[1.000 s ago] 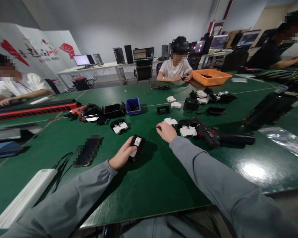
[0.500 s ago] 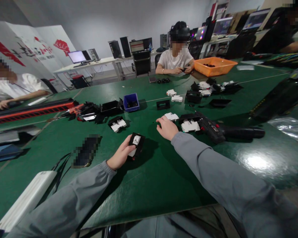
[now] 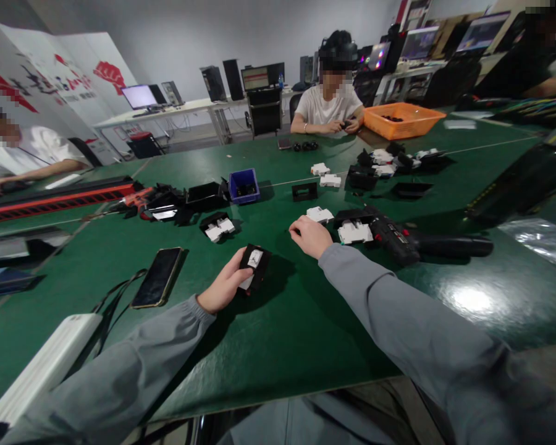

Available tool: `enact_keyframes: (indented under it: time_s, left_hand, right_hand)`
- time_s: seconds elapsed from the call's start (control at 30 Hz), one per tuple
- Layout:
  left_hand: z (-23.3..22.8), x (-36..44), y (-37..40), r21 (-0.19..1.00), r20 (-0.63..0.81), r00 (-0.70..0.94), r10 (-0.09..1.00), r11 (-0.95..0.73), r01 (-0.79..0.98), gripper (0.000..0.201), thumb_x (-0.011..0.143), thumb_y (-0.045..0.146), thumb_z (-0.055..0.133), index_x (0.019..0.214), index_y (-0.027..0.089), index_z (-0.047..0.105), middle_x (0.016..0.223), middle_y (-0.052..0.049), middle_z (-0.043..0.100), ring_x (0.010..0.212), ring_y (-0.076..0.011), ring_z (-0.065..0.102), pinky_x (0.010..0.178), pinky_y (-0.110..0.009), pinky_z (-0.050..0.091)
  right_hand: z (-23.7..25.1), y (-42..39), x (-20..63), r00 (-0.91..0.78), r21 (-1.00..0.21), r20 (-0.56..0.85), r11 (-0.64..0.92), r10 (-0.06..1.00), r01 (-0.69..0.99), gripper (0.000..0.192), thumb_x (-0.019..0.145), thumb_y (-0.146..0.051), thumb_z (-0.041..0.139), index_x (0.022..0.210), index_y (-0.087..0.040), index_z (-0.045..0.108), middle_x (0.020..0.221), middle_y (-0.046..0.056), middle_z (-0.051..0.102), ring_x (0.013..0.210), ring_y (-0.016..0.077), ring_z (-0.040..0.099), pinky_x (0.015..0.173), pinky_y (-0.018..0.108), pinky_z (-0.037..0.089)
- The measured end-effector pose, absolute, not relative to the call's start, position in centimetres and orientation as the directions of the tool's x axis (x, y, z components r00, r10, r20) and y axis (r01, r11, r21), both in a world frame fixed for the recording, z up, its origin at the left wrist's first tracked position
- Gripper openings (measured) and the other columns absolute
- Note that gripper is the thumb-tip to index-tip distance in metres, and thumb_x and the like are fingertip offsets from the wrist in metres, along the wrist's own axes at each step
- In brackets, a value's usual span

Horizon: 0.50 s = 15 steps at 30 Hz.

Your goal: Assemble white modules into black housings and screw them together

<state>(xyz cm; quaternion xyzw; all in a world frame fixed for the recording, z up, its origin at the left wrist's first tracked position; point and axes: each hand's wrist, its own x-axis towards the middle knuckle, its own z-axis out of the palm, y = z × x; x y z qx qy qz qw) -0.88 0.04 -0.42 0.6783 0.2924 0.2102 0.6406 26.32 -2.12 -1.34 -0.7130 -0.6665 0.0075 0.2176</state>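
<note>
My left hand [image 3: 223, 283] grips a small black box with a white block in it [image 3: 256, 264], thumb across its face, held just over the green table. Near the middle, my right hand [image 3: 311, 236] is closed, thumb and fingertips drawn together; anything between them is too small or hidden to make out. Just behind its knuckles lies a white block [image 3: 319, 214]. To its right sits a white block [image 3: 354, 232] beside a black box, next to a black cordless screwdriver [image 3: 398, 241]. Another black box with white blocks [image 3: 219, 228] lies beyond my left hand.
A blue bin [image 3: 243, 186] of small dark parts and a black frame [image 3: 304, 191] stand farther back. A phone [image 3: 158, 278] and a white power strip [image 3: 46, 364] lie at left. Across the table a person [image 3: 328, 111] handles a dark part near an orange basket [image 3: 403, 127].
My right hand's fingers have curled in and come together, with the hand staying almost in place. My left hand still holds the black box. The camera view has shifted slightly.
</note>
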Motion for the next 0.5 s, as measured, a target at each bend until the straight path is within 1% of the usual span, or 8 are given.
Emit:
enact_keyframes:
  time_s: [0.1, 0.17, 0.27, 0.33, 0.4, 0.5]
  left_hand:
    - [-0.45, -0.88, 0.01, 0.992, -0.076, 0.743, 0.665, -0.025, 0.124, 0.059, 0.087, 0.035, 0.053, 0.141, 0.02, 0.036, 0.089, -0.004, 0.062, 0.063, -0.0146, 0.058, 0.049, -0.023, 0.049]
    - [-0.52, -0.9, 0.02, 0.992, -0.074, 0.746, 0.662, -0.031, 0.125, 0.059, 0.087, 0.035, 0.054, 0.141, 0.02, 0.036, 0.09, -0.004, 0.062, 0.063, -0.0148, 0.058, 0.048, -0.023, 0.049]
    - [-0.57, -0.93, 0.05, 0.99, -0.084, 0.739, 0.669, -0.027, 0.137, 0.061, 0.087, 0.036, 0.054, 0.143, 0.021, 0.034, 0.092, -0.004, 0.062, 0.064, -0.015, 0.059, 0.048, -0.023, 0.049]
    - [-0.53, -0.94, 0.04, 0.99, -0.084, 0.737, 0.671, -0.029, 0.139, 0.061, 0.087, 0.036, 0.053, 0.143, 0.02, 0.034, 0.092, -0.005, 0.062, 0.063, -0.0148, 0.059, 0.048, -0.023, 0.049]
    - [-0.43, -0.91, -0.01, 0.991, -0.076, 0.743, 0.665, -0.033, 0.13, 0.06, 0.087, 0.035, 0.053, 0.142, 0.02, 0.035, 0.09, -0.004, 0.062, 0.063, -0.0147, 0.059, 0.049, -0.023, 0.049]
    - [-0.32, -0.83, -0.08, 0.993, -0.064, 0.749, 0.66, -0.034, 0.115, 0.059, 0.087, 0.035, 0.053, 0.141, 0.019, 0.037, 0.087, -0.004, 0.062, 0.063, -0.0148, 0.058, 0.048, -0.023, 0.048]
  right_hand:
    - [-1.23, -2.35, 26.11, 0.158, -0.29, 0.299, -0.068, 0.941, 0.955, 0.018, 0.094, -0.024, 0.051, 0.101, -0.019, 0.068, 0.107, 0.009, 0.064, 0.089, 0.0204, 0.063, 0.072, 0.03, 0.047]
    - [-1.18, -2.53, 25.97, 0.211, -0.268, 0.317, -0.126, 0.925, 0.955, 0.019, 0.093, -0.028, 0.054, 0.106, -0.018, 0.065, 0.109, 0.01, 0.063, 0.088, 0.0216, 0.063, 0.069, 0.031, 0.047]
    - [-1.13, -2.73, 25.83, 0.252, -0.236, 0.305, -0.184, 0.919, 0.954, 0.019, 0.093, -0.031, 0.054, 0.101, -0.017, 0.065, 0.106, 0.012, 0.064, 0.086, 0.0228, 0.063, 0.068, 0.032, 0.047]
    - [-1.1, -2.8, 25.8, 0.237, -0.229, 0.283, -0.174, 0.929, 0.958, 0.019, 0.095, -0.03, 0.051, 0.094, -0.018, 0.065, 0.103, 0.012, 0.064, 0.083, 0.022, 0.063, 0.068, 0.031, 0.046]
    - [-1.11, -2.81, 25.83, 0.22, -0.24, 0.271, -0.155, 0.937, 0.958, 0.02, 0.095, -0.028, 0.049, 0.093, -0.018, 0.066, 0.102, 0.011, 0.064, 0.081, 0.0212, 0.063, 0.067, 0.031, 0.046]
    - [-1.2, -2.76, 25.94, 0.218, -0.271, 0.291, -0.138, 0.932, 0.953, 0.02, 0.094, -0.027, 0.05, 0.105, -0.018, 0.066, 0.107, 0.011, 0.064, 0.083, 0.0217, 0.063, 0.067, 0.032, 0.047]
